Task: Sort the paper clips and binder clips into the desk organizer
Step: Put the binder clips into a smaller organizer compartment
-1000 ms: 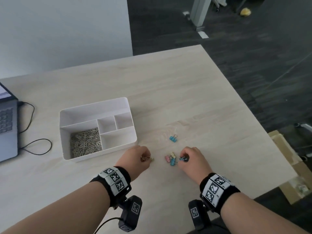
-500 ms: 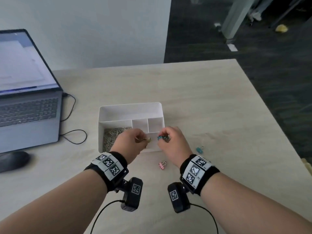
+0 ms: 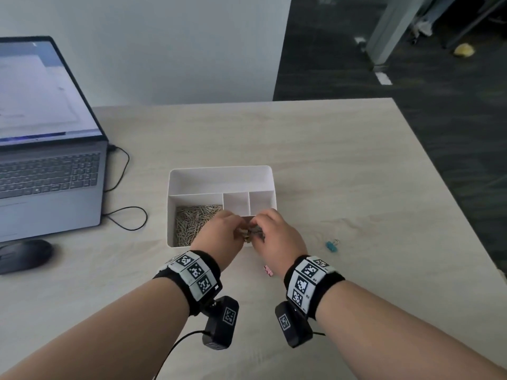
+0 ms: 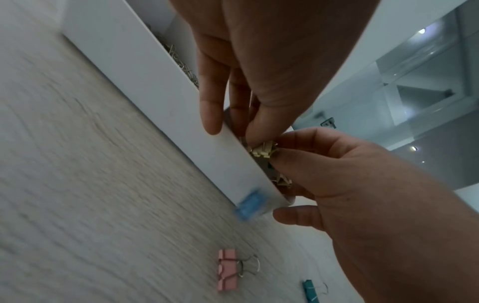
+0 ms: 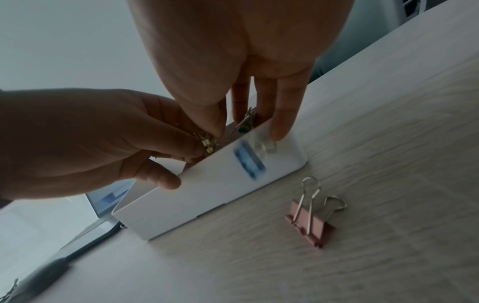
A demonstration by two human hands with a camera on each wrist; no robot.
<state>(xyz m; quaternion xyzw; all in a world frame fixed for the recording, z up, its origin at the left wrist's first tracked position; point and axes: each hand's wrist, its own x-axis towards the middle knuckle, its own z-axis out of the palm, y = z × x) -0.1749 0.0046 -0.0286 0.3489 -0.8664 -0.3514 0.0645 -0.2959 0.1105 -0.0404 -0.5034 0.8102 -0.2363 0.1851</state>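
Presently, paper clips (image 3: 192, 223) binned; my left hand (image 3: 219, 237) pinches a cream binder clip (image 4: 263, 151), right hand (image 3: 277, 237) grasps others over the organizer (image 3: 219, 171), a blue clip (image 5: 250, 161) falls outside it, and pink (image 3: 269, 270) and teal (image 3: 331, 246) clips remain on the worktop (image 3: 356, 187).

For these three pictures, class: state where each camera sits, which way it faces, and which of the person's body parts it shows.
Head: worn high, looking down at the desk organizer; both forearms, left hand, right hand.
Left wrist: low, looking along the left hand's fingers to the organizer wall; right hand opposite.
Right wrist: low, looking along the right hand's fingers; left hand opposite.
Shared: both wrist views show the pink binder clip and a blurred blue clip.
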